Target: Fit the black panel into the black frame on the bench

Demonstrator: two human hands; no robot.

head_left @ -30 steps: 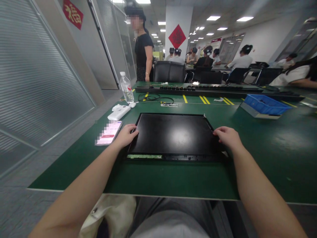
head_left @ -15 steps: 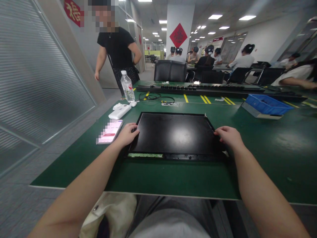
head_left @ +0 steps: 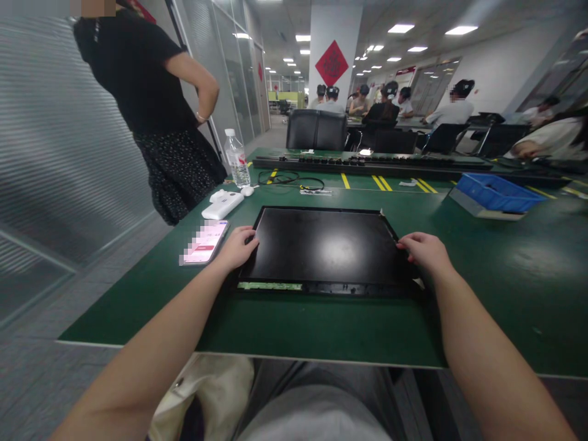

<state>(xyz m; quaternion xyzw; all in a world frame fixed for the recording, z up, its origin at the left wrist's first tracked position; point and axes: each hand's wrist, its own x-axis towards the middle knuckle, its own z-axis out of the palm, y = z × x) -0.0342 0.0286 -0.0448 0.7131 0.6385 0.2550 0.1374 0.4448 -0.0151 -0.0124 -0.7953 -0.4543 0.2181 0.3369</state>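
Note:
A black flat display panel [head_left: 321,245] lies on the green table in front of me, with a green circuit strip [head_left: 270,286] along the left of its near edge. My left hand [head_left: 239,247] grips the panel's left edge, fingers closed on it. At the right edge, my right hand [head_left: 425,251] pinches the frame between thumb and fingers. A lit phone [head_left: 206,244] lies just left of my left hand. The undersides of the panel and some of my fingers are hidden.
Beyond the phone are a white device [head_left: 223,205] and a water bottle [head_left: 236,160]. A black cable [head_left: 289,179] and long black strips [head_left: 367,164] lie farther back. On the right sits a blue bin [head_left: 498,193]. A person in black [head_left: 138,79] stands beyond the table's left side.
The person in black has moved left and come closer along the table's left side. Both my hands and the panel have stayed in place.

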